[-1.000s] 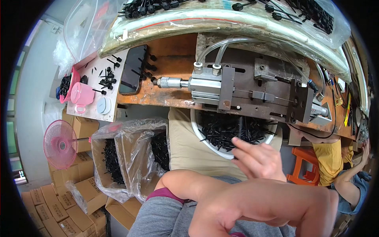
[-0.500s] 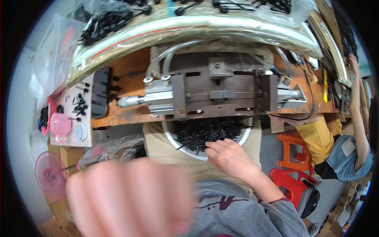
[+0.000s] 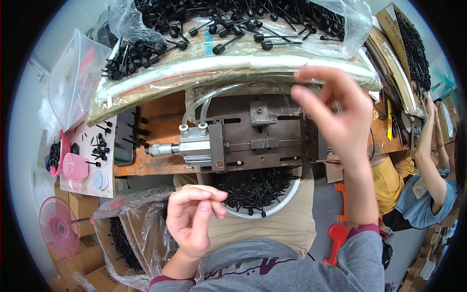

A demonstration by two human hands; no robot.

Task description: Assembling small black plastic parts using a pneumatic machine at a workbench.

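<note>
My right hand (image 3: 340, 107) is raised over the right part of the metal fixture (image 3: 262, 146), just short of the padded ledge (image 3: 233, 68). Its thumb and forefinger are apart, and nothing shows between them. My left hand (image 3: 194, 214) hovers left of the white-rimmed basket (image 3: 291, 192), half curled, with no object visible in its fingers. Thin black plastic pieces (image 3: 258, 187) fill the basket, which rests on my lap below the fixture. Between the fixture's end cylinders lies a small grey block (image 3: 264, 143).
Black rods with knobbed heads (image 3: 224, 24) are heaped on the ledge in clear plastic. On the left are a pink cup (image 3: 76, 166), a pink fan (image 3: 60, 227) and a lined carton (image 3: 141, 238). A co-worker (image 3: 423, 170) sits right, beside a red stool (image 3: 335, 238).
My right hand has left the basket and risen toward the ledge. The left hand, blurred and close before, is now lower beside the basket. The view has shifted.
</note>
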